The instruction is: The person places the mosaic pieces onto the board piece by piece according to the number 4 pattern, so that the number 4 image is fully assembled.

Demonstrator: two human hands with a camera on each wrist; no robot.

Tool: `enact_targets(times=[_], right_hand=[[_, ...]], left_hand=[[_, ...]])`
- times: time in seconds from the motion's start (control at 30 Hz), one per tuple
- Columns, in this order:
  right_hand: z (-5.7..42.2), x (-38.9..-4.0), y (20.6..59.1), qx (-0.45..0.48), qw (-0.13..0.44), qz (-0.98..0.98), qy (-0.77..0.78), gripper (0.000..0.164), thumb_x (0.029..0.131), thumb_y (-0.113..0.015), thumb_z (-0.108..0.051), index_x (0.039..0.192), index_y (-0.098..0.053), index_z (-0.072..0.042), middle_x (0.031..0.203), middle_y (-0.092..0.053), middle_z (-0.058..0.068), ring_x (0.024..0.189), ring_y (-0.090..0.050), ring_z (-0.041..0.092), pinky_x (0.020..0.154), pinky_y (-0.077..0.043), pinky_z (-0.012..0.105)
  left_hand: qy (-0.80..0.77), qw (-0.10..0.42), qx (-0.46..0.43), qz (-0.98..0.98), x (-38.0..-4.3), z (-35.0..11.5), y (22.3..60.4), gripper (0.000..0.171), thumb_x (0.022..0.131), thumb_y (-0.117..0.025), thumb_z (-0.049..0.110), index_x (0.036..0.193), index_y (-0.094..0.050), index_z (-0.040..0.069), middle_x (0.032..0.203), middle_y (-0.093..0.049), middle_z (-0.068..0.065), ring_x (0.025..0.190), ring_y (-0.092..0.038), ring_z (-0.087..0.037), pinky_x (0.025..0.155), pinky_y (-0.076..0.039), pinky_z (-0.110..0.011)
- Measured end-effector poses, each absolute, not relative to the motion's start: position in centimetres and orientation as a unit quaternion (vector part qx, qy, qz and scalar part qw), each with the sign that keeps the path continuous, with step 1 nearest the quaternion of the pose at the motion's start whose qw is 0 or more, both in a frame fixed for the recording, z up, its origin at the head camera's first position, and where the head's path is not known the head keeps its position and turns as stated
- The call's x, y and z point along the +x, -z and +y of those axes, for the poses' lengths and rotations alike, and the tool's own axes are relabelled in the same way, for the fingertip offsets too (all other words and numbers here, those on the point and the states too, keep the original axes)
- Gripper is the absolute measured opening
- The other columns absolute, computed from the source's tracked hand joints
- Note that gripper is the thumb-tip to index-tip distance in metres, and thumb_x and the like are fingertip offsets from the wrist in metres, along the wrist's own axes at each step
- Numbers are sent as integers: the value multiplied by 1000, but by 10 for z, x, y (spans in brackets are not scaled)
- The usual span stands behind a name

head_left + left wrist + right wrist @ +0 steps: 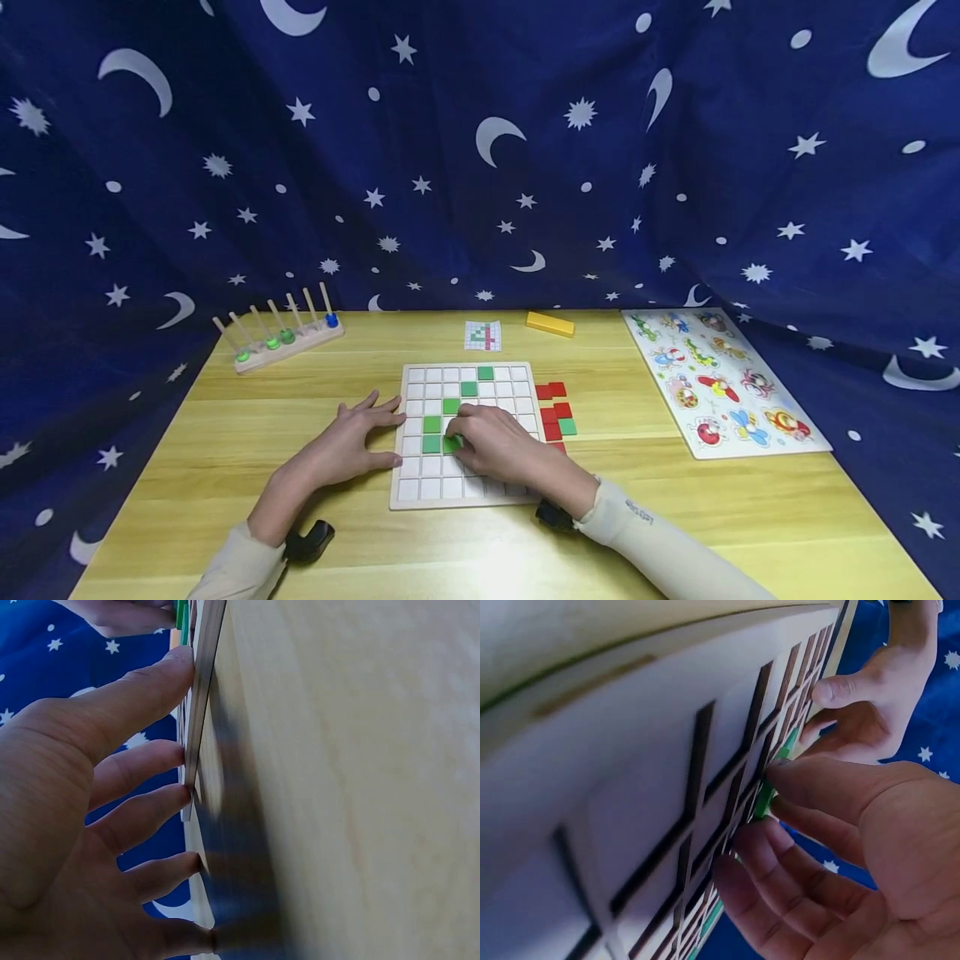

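Note:
A white grid board with a pale wooden rim lies on the table. Several green tiles sit in its squares, running in a diagonal up to the far edge. My right hand is over the middle of the board, thumb and fingertips pinching a green tile right at the grid surface; the hand covers several squares. At the board's left edge, my left hand has its fingers spread, thumb and fingertips touching the rim.
Red tiles and a green one lie right of the board. Behind it are a small pattern card and a yellow block. A peg stand with beads is back left, an insect picture board at right.

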State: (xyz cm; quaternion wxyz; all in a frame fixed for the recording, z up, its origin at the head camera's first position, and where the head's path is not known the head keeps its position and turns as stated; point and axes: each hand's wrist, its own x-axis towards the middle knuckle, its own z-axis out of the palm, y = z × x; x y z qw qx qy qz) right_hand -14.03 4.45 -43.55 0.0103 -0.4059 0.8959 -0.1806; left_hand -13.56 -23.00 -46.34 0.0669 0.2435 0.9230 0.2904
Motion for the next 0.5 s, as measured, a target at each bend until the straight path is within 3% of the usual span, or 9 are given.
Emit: enact_targets(times=[0.5], right_hand=[[41,-142,432,-392,9,906,160,13,79,-75,-5,90,-77,-13,81,-63,-6,68,-49,6,56,-42,23]], left_hand=[[-291,80,234,924,-136,-227,465,62,80,-85,34,134,-65,11,153,-43,-8,146,-23,-44,102,-7,-81]])
